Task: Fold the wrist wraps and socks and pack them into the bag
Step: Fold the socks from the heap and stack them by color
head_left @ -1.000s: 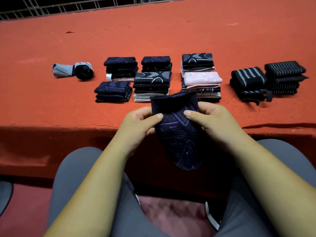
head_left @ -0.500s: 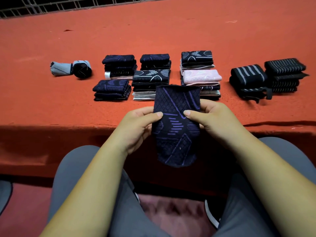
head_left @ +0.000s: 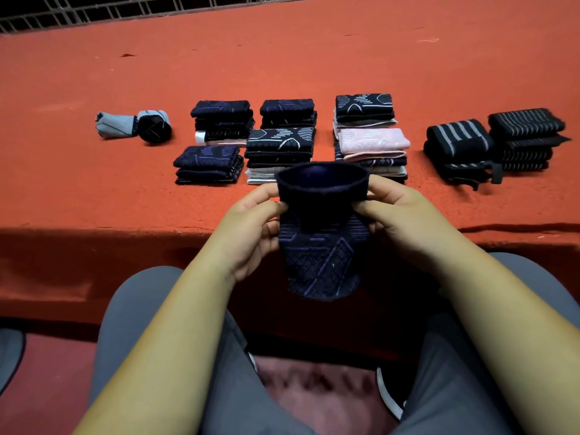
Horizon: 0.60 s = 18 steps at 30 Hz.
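A dark navy sock [head_left: 323, 259] with purple lines hangs in front of me, over the near edge of the red table. My left hand [head_left: 251, 227] pinches its left side and my right hand [head_left: 398, 218] pinches its right side, both just below the cuff. The cuff is pulled apart into a round mouth facing up. Behind it on the table lie several stacks of folded socks [head_left: 279, 146], one topped by a pink sock [head_left: 373, 141]. Two piles of black striped wrist wraps [head_left: 458, 142] sit at the right. No bag is in view.
Two rolled items, one grey [head_left: 116, 125] and one black [head_left: 155, 127], lie at the left of the red table [head_left: 94, 189]. A metal railing [head_left: 94, 11] runs along the far edge. My grey-trousered knees are below, with a white shoe [head_left: 389, 394] on the floor.
The sock's flat top edge has been spread open into a round mouth, and both hands have risen slightly with it.
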### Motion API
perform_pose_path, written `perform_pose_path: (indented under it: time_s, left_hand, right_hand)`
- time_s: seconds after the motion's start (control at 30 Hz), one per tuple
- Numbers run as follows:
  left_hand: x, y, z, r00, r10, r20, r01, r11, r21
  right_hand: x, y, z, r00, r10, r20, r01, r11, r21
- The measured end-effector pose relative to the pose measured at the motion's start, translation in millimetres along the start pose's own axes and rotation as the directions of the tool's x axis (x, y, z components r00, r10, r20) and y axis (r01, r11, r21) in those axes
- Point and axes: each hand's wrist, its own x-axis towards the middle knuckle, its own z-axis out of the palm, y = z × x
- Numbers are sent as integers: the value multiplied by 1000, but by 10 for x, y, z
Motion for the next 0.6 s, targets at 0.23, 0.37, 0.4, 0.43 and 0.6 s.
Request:
perform_pose_path:
  time_s: [0.23,0.37,0.4,0.43,0.6]
  left_hand:
    - [2,20,10,1000,13,10,-12,998,-56]
    - [34,-13,14,1000,6,-29,-8,996,-85]
    - [33,-24,18,1000,8,-13,-9,997,-83]
    - [25,-41,24,1000,13,9,-12,998,-66]
    - [-25,-83,17,995,45,90,-56,991,123]
  right_hand:
    - [33,3,1,996,36,-78,-37,999,-8]
    - [-14,-52,-7,998,-37,-48,36,999,-28]
    - [-12,-40,-7,997,-67,-35,64,995,-77]
    - [-10,-28,-6,996,-90,-24,87,988,-127]
    - [-3,34,-17,994,-98,-45,90,986,-140]
